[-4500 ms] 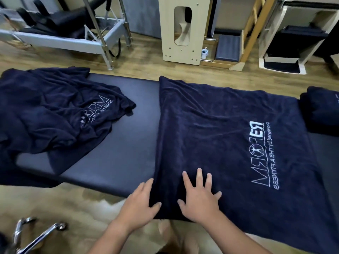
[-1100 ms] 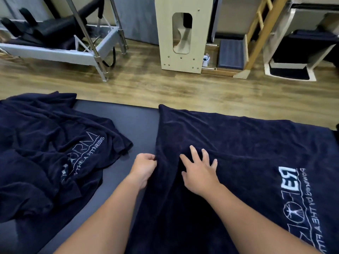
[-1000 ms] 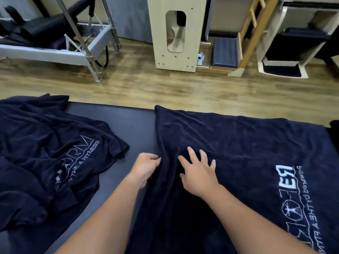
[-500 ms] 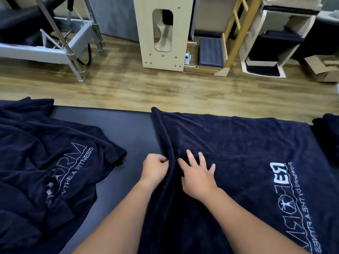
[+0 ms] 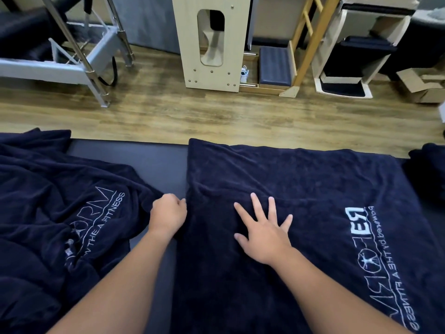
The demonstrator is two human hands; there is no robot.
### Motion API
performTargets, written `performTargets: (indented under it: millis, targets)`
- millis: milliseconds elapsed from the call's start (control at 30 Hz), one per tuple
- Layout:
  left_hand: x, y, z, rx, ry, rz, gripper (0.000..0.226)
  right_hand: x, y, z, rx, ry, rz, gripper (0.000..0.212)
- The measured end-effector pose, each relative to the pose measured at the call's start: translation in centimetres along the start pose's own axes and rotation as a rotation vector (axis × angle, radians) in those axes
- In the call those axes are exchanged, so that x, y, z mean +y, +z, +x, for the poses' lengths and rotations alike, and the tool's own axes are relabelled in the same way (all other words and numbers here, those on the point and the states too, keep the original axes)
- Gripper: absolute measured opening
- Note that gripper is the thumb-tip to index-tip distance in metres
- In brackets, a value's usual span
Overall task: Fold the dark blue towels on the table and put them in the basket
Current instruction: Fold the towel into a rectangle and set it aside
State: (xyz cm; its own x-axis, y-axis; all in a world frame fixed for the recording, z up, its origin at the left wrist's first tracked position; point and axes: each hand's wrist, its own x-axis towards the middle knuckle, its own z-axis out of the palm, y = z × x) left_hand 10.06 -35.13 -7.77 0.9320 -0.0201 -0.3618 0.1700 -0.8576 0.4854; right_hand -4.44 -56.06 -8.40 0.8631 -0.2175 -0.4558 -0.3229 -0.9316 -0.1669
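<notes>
Flat towel [image 5: 301,225] long axis left-right; left hand [image 5: 167,215] fingers grip edge, right hand [image 5: 263,233] splayed.

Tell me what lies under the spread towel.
The spread towel lies on the dark padded table, with the right hand flat on top. Anything between towel and table is hidden.

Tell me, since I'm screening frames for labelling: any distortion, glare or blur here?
Head view: wide-angle bending curves the table edge; soft even light, no glare; spread towel folds are hard to read in the dark pile; left hand and right hand are sharp.
</notes>
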Motion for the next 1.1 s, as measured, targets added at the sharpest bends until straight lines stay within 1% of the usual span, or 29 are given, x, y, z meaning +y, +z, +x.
performTargets:
  millis: [67, 167, 200, 233, 267, 333, 400, 433, 467, 533, 567, 600, 633, 700, 767, 800, 867, 900, 933, 1000, 1033, 1067, 1100]
  targets:
    - [0.1, -0.5, -0.2, -0.13, -0.054, 0.034, 0.028, -0.2, -0.2, 0.1, 0.007, 0.009, 0.004, 0.079]
    - [-0.2, -1.2, -1.6, -0.41, -0.152, -0.055, 0.017, -0.8, 0.0, -0.2, 0.035, 0.026, -0.008, 0.076]
    - [-0.4, -1.2, -2.2, -0.491, -0.167, -0.082, 0.017, -1.1, 0.4, -0.5, 0.045, 0.018, -0.027, 0.073]
    - [-0.8, -1.2, -2.6, -0.536, -0.149, -0.068, 0.021, -1.5, 0.9, -0.8, 0.051, 0.005, -0.049, 0.071]
    - [-1.3, -1.1, -3.0, -0.541, -0.131, -0.052, 0.026, -1.8, 1.3, -1.0, 0.056, -0.005, -0.069, 0.069]
    - [-2.4, -1.0, -3.5, -0.456, -0.143, -0.097, 0.032, -1.9, 1.9, -1.2, 0.067, -0.002, -0.08, 0.067]
    - [-3.5, -1.0, -3.6, -0.354, -0.22, -0.201, 0.033, -1.5, 1.6, -1.0, 0.065, 0.036, -0.047, 0.067]
    - [-3.6, -1.3, -3.7, -0.3, -0.237, -0.185, 0.032, -1.3, 1.3, -0.8, 0.063, 0.061, -0.028, 0.067]
    - [-3.7, -1.4, -3.9, -0.248, -0.213, -0.096, 0.025, -1.2, 1.0, -0.7, 0.061, 0.079, -0.019, 0.068]
    - [-2.8, -1.6, -4.1, -0.201, -0.118, 0.088, 0.009, -1.2, 0.4, -0.3, 0.079, 0.078, -0.026, 0.069]
    - [-2.0, -1.6, -4.0, -0.18, -0.075, 0.115, 0.006, -1.3, 0.1, -0.1, 0.097, 0.053, -0.025, 0.065]
    - [-1.0, -1.5, -3.7, -0.159, -0.026, 0.08, 0.01, -1.3, -0.3, 0.4, 0.119, 0.014, -0.016, 0.059]
    - [0.0, -1.3, -3.2, -0.143, -0.003, 0.014, 0.018, -1.3, -0.6, 1.1, 0.138, -0.028, 0.001, 0.051]
    - [2.2, -1.2, -1.6, -0.097, 0.008, -0.131, 0.031, -1.0, -1.5, 2.8, 0.155, -0.057, 0.073, 0.043]
    - [4.0, -1.0, 0.4, -0.098, 0.053, -0.232, 0.023, -0.5, -2.6, 4.8, 0.157, 0.006, 0.153, 0.043]
    - [4.7, -0.9, 1.7, -0.131, 0.088, -0.246, 0.018, -0.1, -3.0, 5.7, 0.15, 0.042, 0.172, 0.042]
    - [5.9, -0.4, 4.4, -0.263, 0.172, -0.193, 0.038, 0.8, -3.8, 7.7, 0.117, 0.073, 0.179, 0.039]
    - [6.4, -0.4, 5.4, -0.3, 0.159, -0.183, 0.045, 1.2, -4.3, 8.4, 0.101, 0.069, 0.176, 0.042]
    - [6.7, -0.3, 6.6, -0.287, 0.127, -0.22, 0.046, 1.5, -4.9, 9.3, 0.09, 0.061, 0.176, 0.047]
    - [7.0, -0.5, 8.4, -0.146, 0.016, -0.395, 0.043, 2.4, -5.9, 11.0, 0.08, 0.043, 0.177, 0.051]
    - [7.0, -0.6, 9.2, -0.074, -0.027, -0.446, 0.038, 2.9, -6.4, 11.8, 0.079, 0.032, 0.167, 0.05]
    - [6.9, -0.6, 9.6, -0.029, -0.031, -0.403, 0.031, 3.3, -6.7, 12.5, 0.081, 0.03, 0.154, 0.049]
    - [6.9, -0.4, 9.5, -0.002, 0.011, -0.224, 0.027, 3.8, -7.2, 13.3, 0.088, 0.04, 0.146, 0.049]
